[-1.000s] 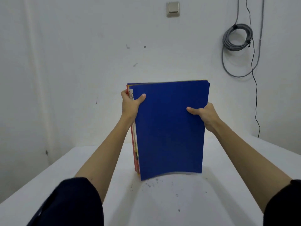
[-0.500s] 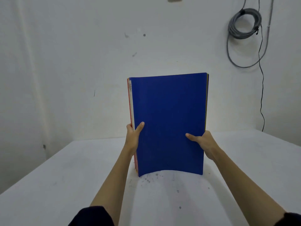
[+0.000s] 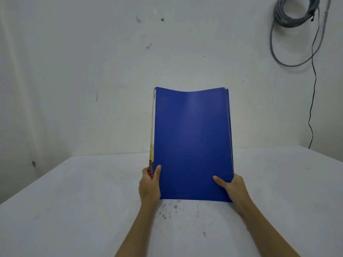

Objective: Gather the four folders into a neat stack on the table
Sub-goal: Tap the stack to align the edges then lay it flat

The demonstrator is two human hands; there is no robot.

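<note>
A bundle of folders [image 3: 192,141] stands on its lower edge on the white table [image 3: 74,201], leaning away from me. Its blue cover faces me; thin yellow, white and red edges of the folders behind show along the left side. My left hand [image 3: 150,184] grips the lower left edge, thumb on the blue cover. My right hand [image 3: 232,188] holds the lower right corner, thumb on the cover. The top edge bows slightly.
A white wall stands just behind the table. A coil of grey cable [image 3: 295,13] hangs at the upper right, with a thin black wire [image 3: 313,101] running down the wall to the table's back right corner. Dark specks mark the tabletop near the folders.
Both hands have slid down the sides of the bundle from mid-height to its lower corners. The bundle has tilted back away from me, and my view has dropped lower.
</note>
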